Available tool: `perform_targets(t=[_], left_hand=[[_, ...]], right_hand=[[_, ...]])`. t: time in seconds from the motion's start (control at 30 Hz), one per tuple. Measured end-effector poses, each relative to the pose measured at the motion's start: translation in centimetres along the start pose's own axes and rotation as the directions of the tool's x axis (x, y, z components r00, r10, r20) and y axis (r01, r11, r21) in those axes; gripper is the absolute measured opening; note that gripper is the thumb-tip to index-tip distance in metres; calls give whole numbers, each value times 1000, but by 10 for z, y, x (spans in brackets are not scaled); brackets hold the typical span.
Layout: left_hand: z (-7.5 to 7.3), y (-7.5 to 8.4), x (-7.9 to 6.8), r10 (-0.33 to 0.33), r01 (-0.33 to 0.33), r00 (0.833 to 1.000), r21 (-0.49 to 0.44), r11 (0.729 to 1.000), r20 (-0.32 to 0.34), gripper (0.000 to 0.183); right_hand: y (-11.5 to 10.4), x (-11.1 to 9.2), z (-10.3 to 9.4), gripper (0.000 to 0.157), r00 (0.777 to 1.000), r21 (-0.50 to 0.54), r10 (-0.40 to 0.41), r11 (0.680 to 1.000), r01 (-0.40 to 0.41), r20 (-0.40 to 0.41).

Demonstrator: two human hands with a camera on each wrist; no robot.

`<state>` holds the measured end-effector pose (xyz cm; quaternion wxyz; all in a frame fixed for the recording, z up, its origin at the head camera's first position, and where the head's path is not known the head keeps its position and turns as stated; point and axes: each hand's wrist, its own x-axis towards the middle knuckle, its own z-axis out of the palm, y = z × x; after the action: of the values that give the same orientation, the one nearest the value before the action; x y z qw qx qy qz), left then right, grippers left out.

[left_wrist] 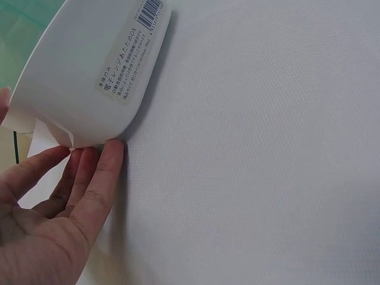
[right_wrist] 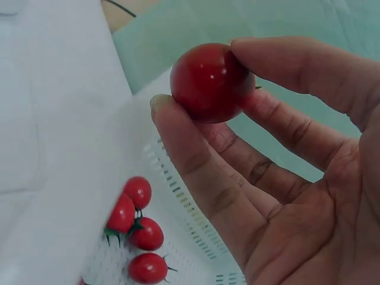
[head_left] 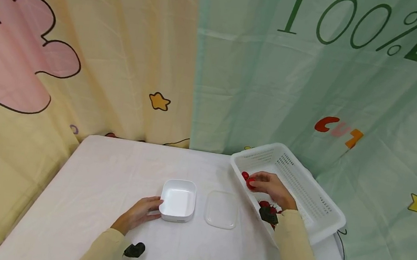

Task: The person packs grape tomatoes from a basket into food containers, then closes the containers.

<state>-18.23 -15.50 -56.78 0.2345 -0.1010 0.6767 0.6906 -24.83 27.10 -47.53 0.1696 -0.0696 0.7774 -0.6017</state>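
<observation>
A ripe red cherry tomato (right_wrist: 208,83) is pinched between the thumb and fingertips of my right hand (head_left: 270,187), raised over the near left side of a white plastic basket (head_left: 315,201). More cherry tomatoes (right_wrist: 146,234), some with green stems, lie in the basket below. My left hand (head_left: 139,212) touches the left side of a small white square container (head_left: 178,200) with extended fingers. In the left wrist view, fingertips meet the container's lower corner beside a printed label (left_wrist: 127,56). Nothing shows inside this container.
A translucent square lid (head_left: 221,210) lies flat on the white-covered table (head_left: 109,165), between container and basket. The basket stands along the table's right side. Printed curtains (head_left: 238,85) hang behind the table and to its right.
</observation>
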Motion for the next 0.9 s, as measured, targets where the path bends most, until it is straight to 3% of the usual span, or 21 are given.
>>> perform_targets(t=[0.5, 0.9], left_hand=[[1, -4, 1, 15, -15, 1000, -7, 1000, -11, 52], [1, -4, 3, 14, -15, 1000, -13, 1000, -24, 51]], right_hand=[[-4, 5, 41, 35, 1000, 119, -20, 993, 22, -19], [-2, 17, 73, 34, 999, 106, -1, 994, 5, -35]])
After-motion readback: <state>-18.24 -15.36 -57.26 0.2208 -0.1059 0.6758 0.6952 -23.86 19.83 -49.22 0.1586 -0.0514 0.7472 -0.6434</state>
